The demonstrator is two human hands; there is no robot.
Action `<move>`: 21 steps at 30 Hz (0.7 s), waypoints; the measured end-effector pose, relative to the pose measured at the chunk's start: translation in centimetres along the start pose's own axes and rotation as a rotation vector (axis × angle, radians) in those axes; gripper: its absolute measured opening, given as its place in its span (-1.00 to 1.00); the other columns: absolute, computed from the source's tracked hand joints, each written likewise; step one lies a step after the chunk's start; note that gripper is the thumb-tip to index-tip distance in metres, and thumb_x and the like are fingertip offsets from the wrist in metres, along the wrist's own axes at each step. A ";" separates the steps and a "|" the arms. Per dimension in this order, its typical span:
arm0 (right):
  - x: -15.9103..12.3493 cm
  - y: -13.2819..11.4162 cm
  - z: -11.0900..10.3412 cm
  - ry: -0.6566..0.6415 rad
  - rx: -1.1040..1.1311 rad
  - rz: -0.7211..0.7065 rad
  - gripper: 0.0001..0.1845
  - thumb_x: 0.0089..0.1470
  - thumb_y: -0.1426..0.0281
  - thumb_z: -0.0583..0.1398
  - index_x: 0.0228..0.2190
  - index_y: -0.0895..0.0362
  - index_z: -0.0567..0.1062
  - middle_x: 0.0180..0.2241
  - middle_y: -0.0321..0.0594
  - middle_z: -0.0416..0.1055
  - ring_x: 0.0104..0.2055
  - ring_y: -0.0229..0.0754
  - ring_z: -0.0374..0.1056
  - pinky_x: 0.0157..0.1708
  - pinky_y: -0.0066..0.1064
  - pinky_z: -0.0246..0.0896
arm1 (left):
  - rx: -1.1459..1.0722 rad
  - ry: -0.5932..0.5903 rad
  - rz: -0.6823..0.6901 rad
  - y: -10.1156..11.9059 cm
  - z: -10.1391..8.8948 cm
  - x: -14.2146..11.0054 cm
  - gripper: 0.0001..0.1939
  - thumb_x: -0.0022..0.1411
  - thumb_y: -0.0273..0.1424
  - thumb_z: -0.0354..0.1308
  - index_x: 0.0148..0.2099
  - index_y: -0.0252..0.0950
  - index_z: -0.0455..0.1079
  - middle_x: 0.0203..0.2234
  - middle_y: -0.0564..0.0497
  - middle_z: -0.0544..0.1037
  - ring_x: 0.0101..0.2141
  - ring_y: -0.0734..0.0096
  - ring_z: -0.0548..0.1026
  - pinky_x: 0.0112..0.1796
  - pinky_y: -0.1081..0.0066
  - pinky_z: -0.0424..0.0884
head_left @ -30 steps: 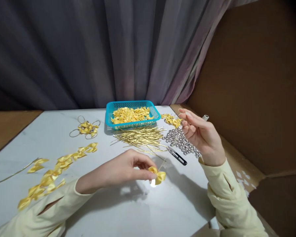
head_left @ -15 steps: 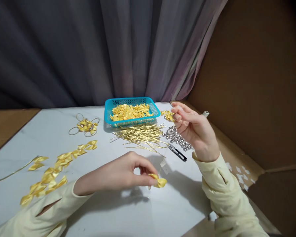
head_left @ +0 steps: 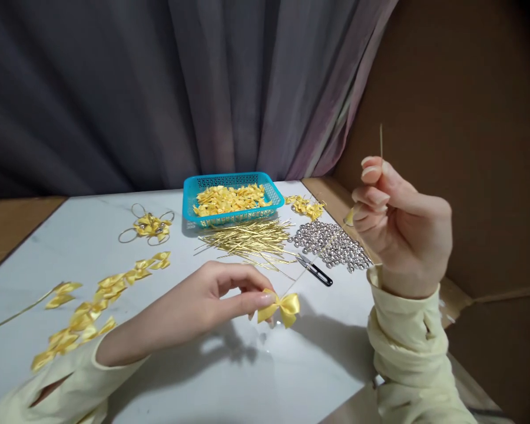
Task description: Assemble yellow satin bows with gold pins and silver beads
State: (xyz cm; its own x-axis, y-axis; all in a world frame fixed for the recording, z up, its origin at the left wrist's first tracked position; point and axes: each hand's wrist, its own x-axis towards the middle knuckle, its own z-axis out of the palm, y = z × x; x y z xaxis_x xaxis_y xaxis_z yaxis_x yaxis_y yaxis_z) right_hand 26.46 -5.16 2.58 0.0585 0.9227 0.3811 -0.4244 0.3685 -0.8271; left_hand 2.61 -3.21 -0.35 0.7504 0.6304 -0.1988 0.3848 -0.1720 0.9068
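Observation:
A yellow ribbon bow (head_left: pixel 290 306) is pinched between thumb and fingers of my left hand (head_left: pixel 221 300), just above the white table. My right hand (head_left: pixel 408 229) is raised at the right, its thumb and forefinger closed on a thin needle (head_left: pixel 381 141) that points up. A pale thread (head_left: pixel 301 272) runs from the bow up toward my right hand. Behind the bow lie black-handled thread snips (head_left: pixel 317 272) and a heap of silver beads (head_left: pixel 331 244).
A blue basket (head_left: pixel 186 206) of small yellow bows stands at the back, gold wire ties (head_left: pixel 249 240) before it. More yellow bows (head_left: pixel 110 288) lie in a line at left, near bows with loops (head_left: pixel 152 227). A yellow pile (head_left: pixel 307 206) sits back right. A cardboard wall (head_left: pixel 459 176) borders the right.
My right hand has moved right and outward, and the needle now shows above its fingers. The bow in my left hand has turned to face me and risen slightly.

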 end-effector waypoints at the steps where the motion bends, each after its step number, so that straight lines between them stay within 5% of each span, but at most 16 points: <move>1: 0.1 0.0 -0.2 -0.002 0.003 0.007 -0.83 0.02 0.51 0.14 -0.42 0.09 0.54 -0.40 -0.38 0.47 -0.51 -0.47 0.30 -0.53 -0.80 0.32 | -0.028 0.006 -0.015 0.0 0.0 0.0 -0.83 0.22 -0.25 0.12 -0.31 -0.21 0.46 -0.45 0.14 0.56 -0.40 0.50 0.45 -0.36 0.57 0.31; 16: 0.5 -0.1 -1.1 0.043 -0.207 0.061 -0.92 0.03 0.38 0.19 -0.42 -0.03 0.51 -0.27 -0.32 0.46 -0.36 -0.29 0.39 -0.48 -0.55 0.38 | -0.378 -0.084 -0.087 0.6 0.2 -0.5 -0.91 0.19 -0.37 0.16 -0.32 -0.27 0.45 -0.48 0.07 0.62 -0.43 0.48 0.49 -0.38 0.54 0.31; 21: 0.6 0.1 -1.2 0.049 -0.194 0.040 -0.91 0.04 0.39 0.19 -0.42 -0.03 0.51 -0.25 -0.37 0.47 -0.32 -0.31 0.40 -0.50 -0.59 0.37 | -0.753 -0.205 -0.192 -0.3 0.3 0.3 -0.89 0.18 -0.47 0.15 -0.41 -0.37 0.42 -0.64 0.07 0.45 -0.56 0.58 0.31 -0.46 0.59 0.21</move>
State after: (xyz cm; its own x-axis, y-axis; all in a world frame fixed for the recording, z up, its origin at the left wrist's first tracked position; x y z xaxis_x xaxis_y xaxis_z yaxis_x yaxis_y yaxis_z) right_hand 27.57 -4.38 2.24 0.0911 0.9397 0.3297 -0.2457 0.3421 -0.9070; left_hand 2.86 -3.15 -0.81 0.8197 0.4330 -0.3750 0.1064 0.5282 0.8424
